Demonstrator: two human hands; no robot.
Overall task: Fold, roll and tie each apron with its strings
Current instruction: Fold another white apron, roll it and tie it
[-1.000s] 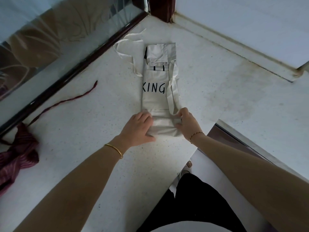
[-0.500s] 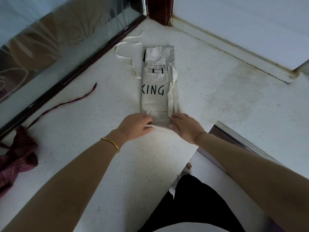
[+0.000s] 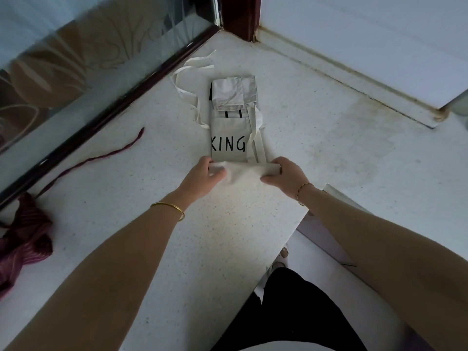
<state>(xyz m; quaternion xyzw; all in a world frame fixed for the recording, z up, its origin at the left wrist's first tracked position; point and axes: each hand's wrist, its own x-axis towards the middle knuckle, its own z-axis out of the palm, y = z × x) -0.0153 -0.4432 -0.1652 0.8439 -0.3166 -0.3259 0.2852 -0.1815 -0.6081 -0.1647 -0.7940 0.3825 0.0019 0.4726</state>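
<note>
A cream apron, folded into a narrow strip with black letters "KING", lies on the white speckled counter. Its near end is rolled up into a short roll. My left hand grips the roll's left end and my right hand grips its right end, fingers curled round the cloth. One cream string loops off to the far left of the strip. Another string runs down the strip's right edge into the roll.
A dark red striped apron lies bunched at the counter's left edge, its string trailing toward the middle. A dark-framed glass panel borders the left. A white ledge runs along the back right. The counter's front edge drops off below my right arm.
Both hands have moved away from me along the strip, rolling its near end over. The roll is thicker and now reaches just below the "KING" letters.
</note>
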